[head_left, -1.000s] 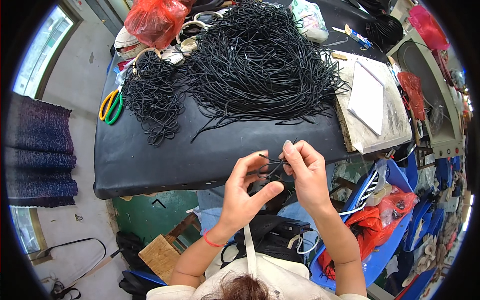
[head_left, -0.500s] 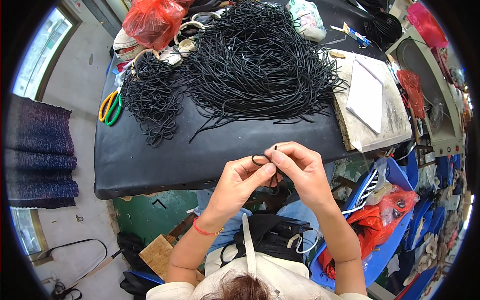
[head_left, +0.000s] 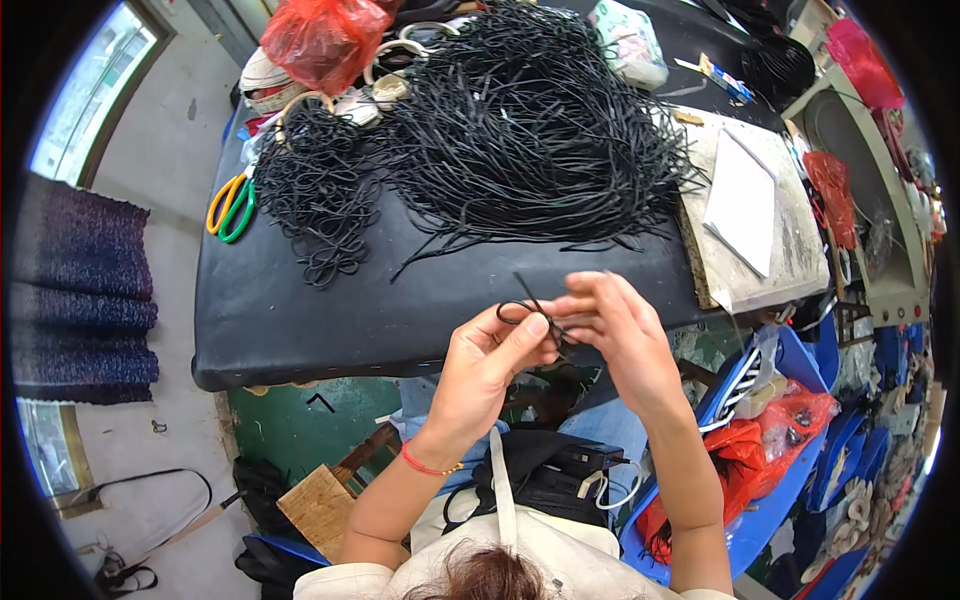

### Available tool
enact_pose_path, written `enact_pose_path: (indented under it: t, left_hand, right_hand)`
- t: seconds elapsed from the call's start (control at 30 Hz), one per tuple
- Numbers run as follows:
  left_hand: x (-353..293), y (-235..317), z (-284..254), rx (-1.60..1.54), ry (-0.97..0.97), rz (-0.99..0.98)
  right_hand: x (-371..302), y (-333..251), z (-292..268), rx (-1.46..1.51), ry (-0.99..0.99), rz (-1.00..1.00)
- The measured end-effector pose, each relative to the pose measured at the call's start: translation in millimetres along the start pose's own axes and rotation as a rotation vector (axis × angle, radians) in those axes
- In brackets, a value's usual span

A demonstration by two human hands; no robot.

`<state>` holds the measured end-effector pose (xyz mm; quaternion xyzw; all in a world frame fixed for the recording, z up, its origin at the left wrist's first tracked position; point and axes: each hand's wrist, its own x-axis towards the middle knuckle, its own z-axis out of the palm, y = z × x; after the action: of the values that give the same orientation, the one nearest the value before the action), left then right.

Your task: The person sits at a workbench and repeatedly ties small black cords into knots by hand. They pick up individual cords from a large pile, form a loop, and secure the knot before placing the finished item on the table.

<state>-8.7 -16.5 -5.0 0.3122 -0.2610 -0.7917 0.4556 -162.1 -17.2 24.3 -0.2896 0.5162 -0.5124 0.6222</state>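
A thin black cord (head_left: 527, 289) is bent into a small loop in front of me, one end sticking up above it. My left hand (head_left: 475, 365) pinches it between thumb and fingers, just past the near edge of the black-topped table. Close on its right is my right hand (head_left: 635, 345), fingers stretched out and apart beside the cord; whether the fingertips touch it I cannot tell. Farther back lie a large heap of black cords (head_left: 540, 150) and, to its left, a smaller pile of looped black cords (head_left: 318, 190).
Scissors with orange and green handles (head_left: 232, 208) lie at the table's left. A worn board (head_left: 790, 250) with a white sheet (head_left: 742, 205) sits at the right. Below it stands a blue bin (head_left: 745, 535) with red bags. A red plastic bag (head_left: 325, 45) is at the back left.
My right hand has opened and drawn a little to the right, off the cord it was pinching. The left hand still holds the loop, and the cord end now shows longer.
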Motion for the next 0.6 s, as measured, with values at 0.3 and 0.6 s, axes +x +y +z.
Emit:
enact_pose_path:
  t: [0.3,0.6]
  left_hand:
    - [-2,-7,4,0.228,0.114,0.142]
    - [3,-26,4,0.258,0.217,0.272]
  right_hand:
    - [-15,13,-10,-0.293,-0.079,-0.197]
    - [-17,30,0,-0.553,-0.080,-0.408]
